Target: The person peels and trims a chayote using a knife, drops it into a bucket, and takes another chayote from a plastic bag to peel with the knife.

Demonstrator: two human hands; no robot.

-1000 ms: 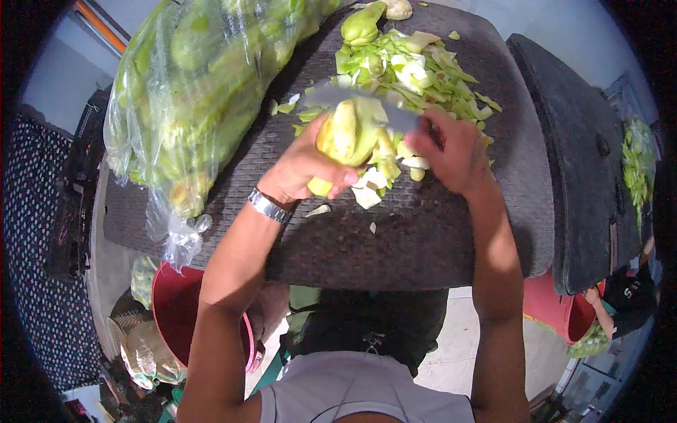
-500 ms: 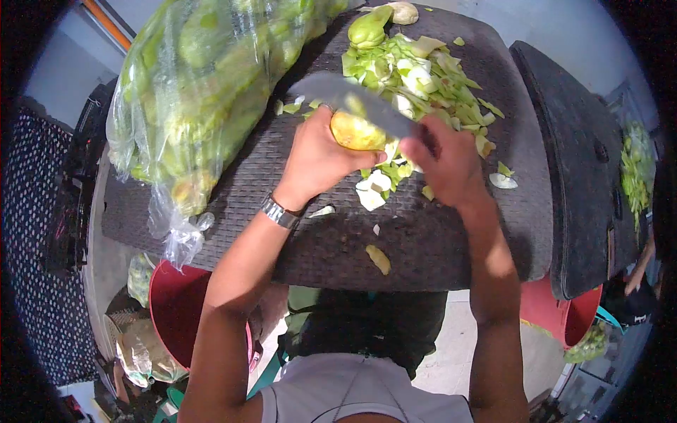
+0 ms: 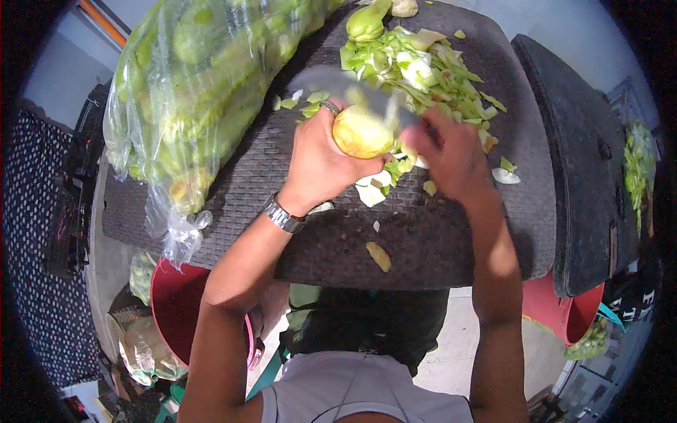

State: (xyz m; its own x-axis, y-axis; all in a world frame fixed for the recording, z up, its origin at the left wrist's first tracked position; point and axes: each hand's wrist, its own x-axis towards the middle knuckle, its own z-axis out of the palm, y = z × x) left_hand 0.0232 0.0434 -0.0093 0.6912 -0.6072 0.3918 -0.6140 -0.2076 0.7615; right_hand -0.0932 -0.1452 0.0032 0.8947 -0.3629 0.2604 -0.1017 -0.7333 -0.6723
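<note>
My left hand (image 3: 321, 158) is wrapped round a pale yellow chayote (image 3: 362, 132), with a ring and a metal watch on that side. In my right hand (image 3: 451, 151) is the handle of a wide-bladed knife (image 3: 331, 81), its grey blade smeared by motion across the chayote's far side. Beyond both hands lies a heap of green and white peelings (image 3: 423, 74). At the heap's far end rests a whole green chayote (image 3: 367, 22), next to a pale piece (image 3: 404, 8). Several small scraps lie near the left hand.
A large clear plastic bag of chayotes (image 3: 204, 92) covers the left of the dark woven-textured table (image 3: 338, 243). One yellowish peel (image 3: 379, 256) lies near the front edge. Red tubs stand below at left (image 3: 176, 303) and right (image 3: 582, 314). A dark panel (image 3: 571, 169) stands at right.
The chayote has turned slightly in my left hand and shows more pale flesh. The knife and my right hand have shifted a little, with the blade still blurred.
</note>
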